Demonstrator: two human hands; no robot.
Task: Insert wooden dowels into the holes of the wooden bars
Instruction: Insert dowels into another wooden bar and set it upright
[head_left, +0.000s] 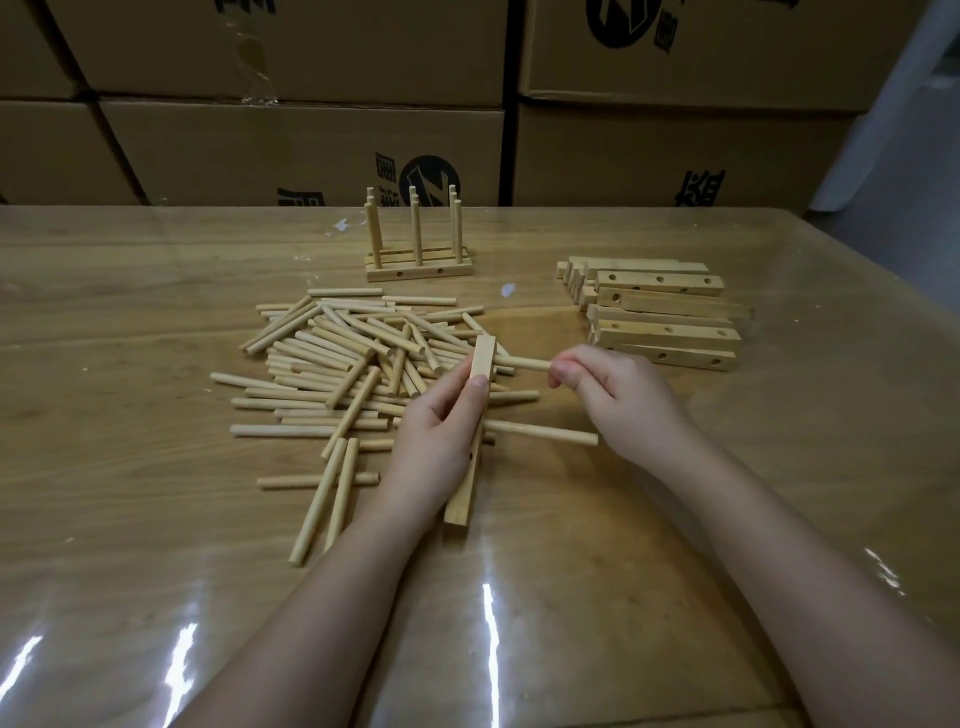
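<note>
Holding one wooden bar (482, 356) at the front middle of the table (156, 260), left grip (436, 431) curling round its middle. Pinching a dowel (524, 362) by its end in the right grip (618, 395), tip meeting the bar near its top. Sticking out sideways lower down, a second dowel (545, 432). Looking pale, smooth and round; probably feeling light and stiff, so needing a straight push and a hold close to the end. Lying behind, a pile of loose dowels (353, 358), a stack of bars (665, 312), finished bars (418, 249) and cardboard boxes (311, 140).
</note>
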